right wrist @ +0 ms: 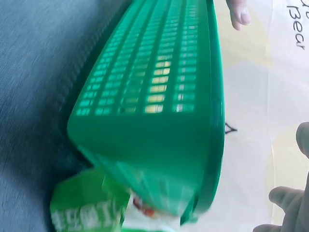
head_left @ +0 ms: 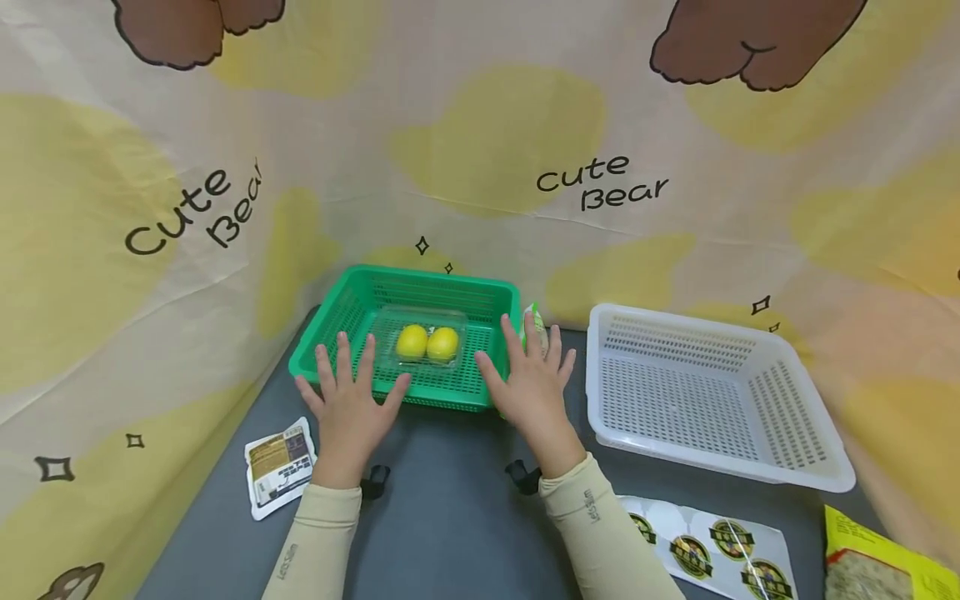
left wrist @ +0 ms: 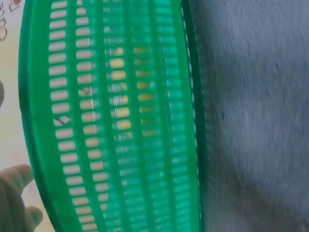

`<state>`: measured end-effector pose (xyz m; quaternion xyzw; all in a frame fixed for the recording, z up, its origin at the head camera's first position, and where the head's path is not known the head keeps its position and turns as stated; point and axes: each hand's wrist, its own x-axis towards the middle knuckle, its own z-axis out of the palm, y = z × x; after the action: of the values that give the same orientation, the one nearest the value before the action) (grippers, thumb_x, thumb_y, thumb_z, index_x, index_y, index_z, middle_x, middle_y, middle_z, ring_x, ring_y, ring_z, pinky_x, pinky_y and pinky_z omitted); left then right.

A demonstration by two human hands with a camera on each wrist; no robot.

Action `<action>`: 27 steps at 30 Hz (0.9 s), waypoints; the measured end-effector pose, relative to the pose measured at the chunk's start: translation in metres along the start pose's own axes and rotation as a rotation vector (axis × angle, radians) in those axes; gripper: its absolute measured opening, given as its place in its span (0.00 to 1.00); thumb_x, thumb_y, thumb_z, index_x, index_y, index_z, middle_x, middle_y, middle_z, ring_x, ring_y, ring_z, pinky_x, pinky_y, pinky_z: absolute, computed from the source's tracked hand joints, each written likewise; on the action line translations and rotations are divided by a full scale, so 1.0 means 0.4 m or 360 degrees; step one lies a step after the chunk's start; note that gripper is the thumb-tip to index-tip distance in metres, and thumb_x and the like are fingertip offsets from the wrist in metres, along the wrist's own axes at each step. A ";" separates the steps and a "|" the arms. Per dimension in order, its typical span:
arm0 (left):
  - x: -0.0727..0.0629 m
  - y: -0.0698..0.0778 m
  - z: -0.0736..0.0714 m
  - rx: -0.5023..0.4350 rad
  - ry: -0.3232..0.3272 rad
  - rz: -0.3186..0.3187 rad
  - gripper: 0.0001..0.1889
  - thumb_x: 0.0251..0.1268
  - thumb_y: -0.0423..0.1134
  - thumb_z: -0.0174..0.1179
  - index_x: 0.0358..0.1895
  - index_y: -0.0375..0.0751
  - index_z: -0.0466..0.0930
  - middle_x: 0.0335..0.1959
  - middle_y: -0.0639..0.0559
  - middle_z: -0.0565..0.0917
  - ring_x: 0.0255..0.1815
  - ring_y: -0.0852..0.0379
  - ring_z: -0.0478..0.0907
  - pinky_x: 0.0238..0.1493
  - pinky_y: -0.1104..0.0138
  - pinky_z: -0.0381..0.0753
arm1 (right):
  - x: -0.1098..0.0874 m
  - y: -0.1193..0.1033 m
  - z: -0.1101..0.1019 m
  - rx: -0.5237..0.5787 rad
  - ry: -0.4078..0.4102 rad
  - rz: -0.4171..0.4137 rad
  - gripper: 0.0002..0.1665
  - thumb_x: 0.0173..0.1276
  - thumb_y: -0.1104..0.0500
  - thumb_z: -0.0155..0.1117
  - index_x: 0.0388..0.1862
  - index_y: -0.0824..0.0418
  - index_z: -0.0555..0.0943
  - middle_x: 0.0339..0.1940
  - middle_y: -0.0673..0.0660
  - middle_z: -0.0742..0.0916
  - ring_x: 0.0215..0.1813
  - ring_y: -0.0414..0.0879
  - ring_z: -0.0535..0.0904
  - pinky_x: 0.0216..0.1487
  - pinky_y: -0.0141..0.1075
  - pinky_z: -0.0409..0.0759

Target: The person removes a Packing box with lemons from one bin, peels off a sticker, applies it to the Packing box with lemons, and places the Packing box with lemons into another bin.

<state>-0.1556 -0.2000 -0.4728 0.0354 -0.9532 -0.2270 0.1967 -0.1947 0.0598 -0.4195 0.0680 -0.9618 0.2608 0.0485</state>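
A green basket [head_left: 360, 287] holds a clear plastic box [head_left: 384, 342] with two round yellow fruits [head_left: 427, 342] in it. With fingers spread, my left hand [head_left: 348, 423] hovers around the basket's near left corner. My right hand [head_left: 531, 396], fingers also spread, is over the near right corner. Neither hand grips anything. In the left wrist view, the basket's slotted wall [left wrist: 111, 154] stands beside the left fingers [left wrist: 17, 179]. A green and white packet [right wrist: 91, 203] lies against the basket's right end, partly hidden by my right hand in the head view.
An empty white basket [head_left: 675, 404] stands on the right of the dark grey table [head_left: 450, 517]. A white pouch [head_left: 281, 467] lies at the left. Round-label stickers on a sheet [head_left: 712, 546] and a yellow bag [head_left: 877, 558] lie front right. A printed cloth [head_left: 480, 167] hangs behind.
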 end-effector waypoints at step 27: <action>0.055 -0.135 -0.041 0.0009 -0.0090 -0.0162 0.48 0.76 0.74 0.45 0.88 0.49 0.48 0.88 0.39 0.38 0.85 0.34 0.21 0.72 0.27 0.21 | 0.098 -0.146 0.157 0.0196 -0.0236 0.0015 0.45 0.82 0.29 0.48 0.90 0.40 0.52 0.90 0.59 0.47 0.86 0.69 0.36 0.80 0.68 0.40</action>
<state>-0.1708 -0.2587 -0.4755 0.0780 -0.9559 -0.2349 0.1579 -0.2278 -0.0263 -0.4393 0.0854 -0.9452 0.3138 -0.0284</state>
